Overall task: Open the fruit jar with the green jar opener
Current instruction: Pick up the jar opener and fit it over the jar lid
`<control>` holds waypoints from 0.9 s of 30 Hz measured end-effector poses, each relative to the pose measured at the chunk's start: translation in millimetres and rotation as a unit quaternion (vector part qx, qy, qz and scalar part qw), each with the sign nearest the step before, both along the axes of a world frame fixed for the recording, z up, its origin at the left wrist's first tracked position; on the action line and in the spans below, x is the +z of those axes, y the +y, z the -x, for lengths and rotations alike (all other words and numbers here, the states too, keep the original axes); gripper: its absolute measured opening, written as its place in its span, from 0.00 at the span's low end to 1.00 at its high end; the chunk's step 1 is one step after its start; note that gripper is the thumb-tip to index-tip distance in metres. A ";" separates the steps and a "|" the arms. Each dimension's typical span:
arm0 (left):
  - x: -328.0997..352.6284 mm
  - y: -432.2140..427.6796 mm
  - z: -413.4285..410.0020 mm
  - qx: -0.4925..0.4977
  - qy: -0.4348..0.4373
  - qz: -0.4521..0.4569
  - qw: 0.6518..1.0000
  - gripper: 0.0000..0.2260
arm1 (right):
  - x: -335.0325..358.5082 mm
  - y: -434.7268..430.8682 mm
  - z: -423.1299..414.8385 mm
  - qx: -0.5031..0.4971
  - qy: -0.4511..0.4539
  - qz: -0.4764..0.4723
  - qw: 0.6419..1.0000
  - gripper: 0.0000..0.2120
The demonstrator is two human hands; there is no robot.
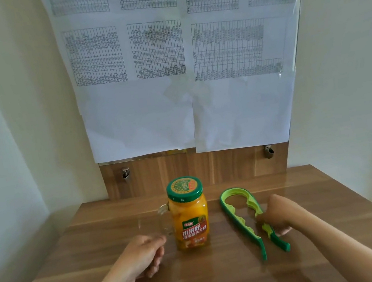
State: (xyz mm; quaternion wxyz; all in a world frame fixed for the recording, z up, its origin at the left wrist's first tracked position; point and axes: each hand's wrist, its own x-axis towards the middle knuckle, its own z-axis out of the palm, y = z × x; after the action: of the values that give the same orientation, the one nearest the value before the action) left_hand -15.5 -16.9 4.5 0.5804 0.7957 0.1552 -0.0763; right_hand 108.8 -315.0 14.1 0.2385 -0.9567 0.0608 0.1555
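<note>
While the fruit jar (189, 215) stood upright near the middle of the wooden table (225, 280), its green lid (184, 188) was on and its clear glass handle (164, 221) pointed to the person's left. The left hand (144, 255) rested on the table just beside that handle, fingers loosely curled, its grip closed on nothing and not touching the glass as far as I could tell. To the right of the jar, apart from it, the green jar opener (250, 220) lay flat on the table, its wide loop toward the wall and its two legs pointing back at the person. The right hand (276, 216) came over the opener's right leg, its grip pinching that leg about halfway along. Printed sheets (181, 69) hung on the wall behind the table.
</note>
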 end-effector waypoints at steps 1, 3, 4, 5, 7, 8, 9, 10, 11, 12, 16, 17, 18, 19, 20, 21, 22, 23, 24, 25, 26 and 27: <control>0.6 -0.5 0.4 -0.007 -0.001 -0.002 1.000 0.18 | 1.5 -0.2 -0.2 -0.006 -0.001 -0.032 0.999 0.13; 1.5 -1.9 1.3 -0.024 -0.008 -0.011 1.000 0.17 | 3.7 -0.8 0.7 -0.011 -0.008 -0.108 0.994 0.11; 1.8 -2.6 1.7 -0.032 -0.011 -0.015 0.999 0.18 | 4.2 -1.1 0.9 -0.012 -0.019 -0.141 0.990 0.12; 1.9 -3.0 2.2 -0.039 -0.013 -0.017 0.999 0.18 | 4.5 -1.2 1.0 -0.019 -0.032 -0.170 0.985 0.14; 2.2 -3.7 3.2 -0.052 -0.015 -0.015 0.998 0.18 | 6.1 -1.6 2.1 -0.040 -0.048 -0.234 0.970 0.10; 2.5 -4.2 3.6 -0.060 -0.014 -0.014 0.998 0.17 | 8.4 -1.8 3.1 -0.054 -0.043 -0.273 0.959 0.07; 3.0 -4.8 4.0 -0.069 -0.013 -0.014 0.997 0.17 | 10.2 -2.0 4.3 -0.070 -0.025 -0.313 0.947 0.07; 3.8 -5.3 4.4 -0.078 -0.011 -0.014 0.997 0.17 | 12.1 -2.0 5.6 -0.082 0.000 -0.350 0.933 0.07; 4.6 -6.1 4.7 -0.086 -0.010 -0.013 0.996 0.17 | 13.8 -1.5 6.7 -0.092 0.023 -0.382 0.919 0.07; 5.3 -7.0 5.1 -0.094 -0.009 -0.013 0.995 0.17 | 14.7 -0.6 8.1 -0.101 0.041 -0.410 0.906 0.06; 8.1 -11.3 7.0 -0.114 -0.005 -0.009 0.993 0.17 | 15.1 3.0 9.7 -0.108 0.052 -0.457 0.881 0.07; 8.5 -12.5 7.4 -0.118 -0.005 -0.010 0.993 0.16 | 15.6 4.3 10.5 -0.099 0.049 -0.459 0.881 0.08; 9.0 -14.0 7.6 -0.122 -0.006 -0.012 0.992 0.16 | 17.3 5.7 12.2 -0.086 0.045 -0.465 0.880 0.08; 9.5 -15.8 7.6 -0.127 -0.007 -0.015 0.992 0.16 | 19.0 7.4 14.1 -0.068 0.035 -0.472 0.878 0.08; 10.1 -17.7 7.4 -0.131 -0.008 -0.016 0.991 0.16 | 20.8 9.0 16.4 -0.048 0.020 -0.473 0.879 0.07; 10.8 -19.8 7.2 -0.137 -0.009 -0.014 0.990 0.16 | 22.3 10.7 18.7 -0.027 0.001 -0.467 0.884 0.06; 11.8 -22.1 6.8 -0.144 -0.011 -0.010 0.990 0.16 | 24.3 12.4 21.8 -0.009 -0.019 -0.457 0.889 0.06; 12.7 -24.7 6.4 -0.151 -0.013 -0.005 0.988 0.16 | 26.1 14.3 24.9 0.005 -0.037 -0.450 0.892 0.08; 13.8 -27.7 6.0 -0.158 -0.015 0.001 0.987 0.17 | 28.3 16.1 28.1 0.015 -0.054 -0.445 0.894 0.10; 14.9 -30.9 5.8 -0.166 -0.018 0.006 0.986 0.17 | 30.3 18.1 31.4 0.021 -0.071 -0.440 0.895 0.12; 16.3 -34.5 5.6 -0.174 -0.022 0.011 0.985 0.17 | 33.0 20.3 35.2 0.023 -0.090 -0.432 0.897 0.13; 17.8 -38.6 5.5 -0.181 -0.028 0.015 0.983 0.17 | 35.3 22.6 39.0 0.023 -0.108 -0.423 0.899 0.13</control>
State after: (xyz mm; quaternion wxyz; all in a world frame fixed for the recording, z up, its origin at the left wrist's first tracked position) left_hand -21.0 -55.5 22.4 0.5728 0.8039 -0.0085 -0.1602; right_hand 69.8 -292.5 49.4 0.6221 -0.7777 -0.0590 0.0679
